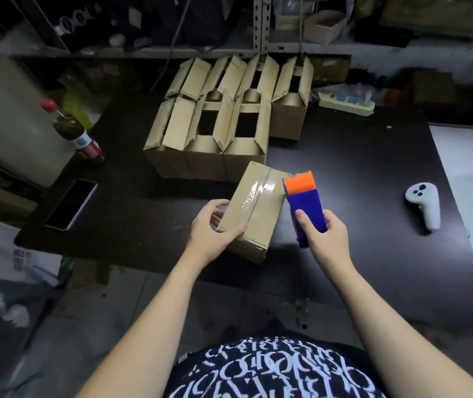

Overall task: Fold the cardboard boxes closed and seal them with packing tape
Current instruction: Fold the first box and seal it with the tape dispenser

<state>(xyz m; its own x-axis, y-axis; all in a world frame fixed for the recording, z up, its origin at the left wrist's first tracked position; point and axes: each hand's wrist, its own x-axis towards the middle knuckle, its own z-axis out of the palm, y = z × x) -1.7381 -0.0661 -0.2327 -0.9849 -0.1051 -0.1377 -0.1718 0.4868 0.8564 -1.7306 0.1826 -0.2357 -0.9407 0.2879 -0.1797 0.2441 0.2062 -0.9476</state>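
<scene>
the step in hand looks like finishing the tape run on the closed box (254, 208), which sits on the dark bench (358, 168) just below the middle of the frame. the left hand (215, 225) grips the box's lower left corner, thumb on top and fingers curled round the side. the right hand (321, 234) is wrapped round the blue body of the tape dispenser (305, 202), thumb pressed on its back. its orange head is at the box's right edge.

to do this well, i'd say the left hand should pin the box hard so it cannot slide. the dispenser should run low along the seam, with the strip carried over the end and down the side before it is cut. a firm rub along the tape would then flatten any bubbles. whether the strip is already cut from the dispenser i cannot tell.

the box is plain brown cardboard, its flaps folded flat. a strip of clear tape (258, 191) runs along the centre seam, glossy and a little wrinkled toward the upper end. the box lies at an angle, its long side running from lower left to upper right.

above it, in the upper middle of the frame, stands a cluster of open boxes (215, 124) with flaps upright, not yet folded. so most of the task seems left to do.
</scene>
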